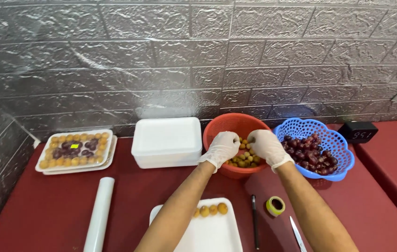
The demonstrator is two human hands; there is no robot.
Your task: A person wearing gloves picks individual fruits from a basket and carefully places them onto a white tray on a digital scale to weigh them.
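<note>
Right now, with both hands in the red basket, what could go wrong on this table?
The knife lies bare beside the right forearm, so pulling that arm back could catch the blade. The three yellow fruits sit near the white tray edge, under the left forearm, and might get knocked off. The red basket could tip if pressed on its near rim.

A closed white foam box point(167, 142) stands at the back of the dark red desk point(49, 210), just left of centre. Further left lies a white foam tray packed with yellow and purple fruit point(75, 150), a small yellow label point(74, 146) at its middle. At far right, a small black digital clock point(357, 132) shows pale digits.
</note>
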